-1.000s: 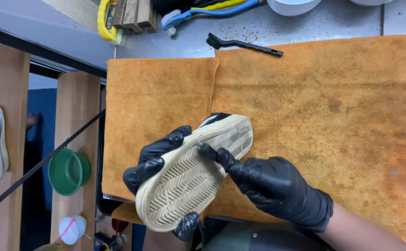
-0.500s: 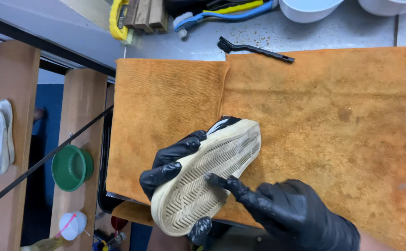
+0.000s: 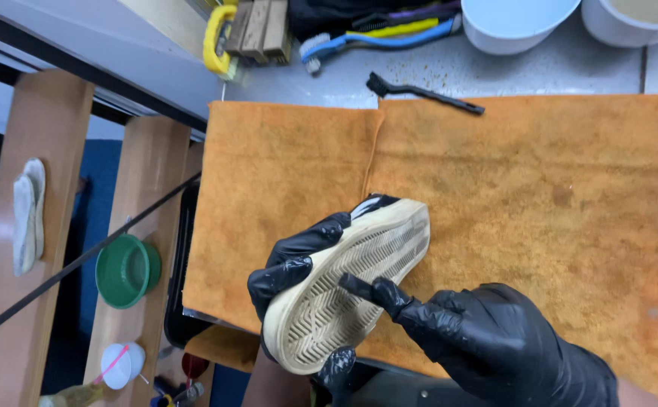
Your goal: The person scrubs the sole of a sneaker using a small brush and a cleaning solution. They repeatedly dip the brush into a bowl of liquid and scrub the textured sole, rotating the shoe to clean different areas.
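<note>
A shoe (image 3: 351, 283) is held sole-up over the near edge of an orange towel (image 3: 509, 196). Its cream ribbed sole faces me, and a bit of black and white upper shows at the toe. My left hand (image 3: 299, 260), in a black glove, grips the shoe from the left side and underneath. My right hand (image 3: 487, 343), also in a black glove, rests its extended fingertips on the middle of the sole.
A thin black brush (image 3: 423, 92) lies just beyond the towel. Farther back are a blue brush (image 3: 374, 39), a yellow-handled wooden brush (image 3: 242, 30) and two white bowls (image 3: 517, 19). Wooden shelves at left hold a green bowl (image 3: 125, 270) and pale insoles (image 3: 27, 211).
The camera view has shifted, so the shoe and towel sit further right in frame. My right fingers slid along the sole toward its middle. The left hand keeps its grip.
</note>
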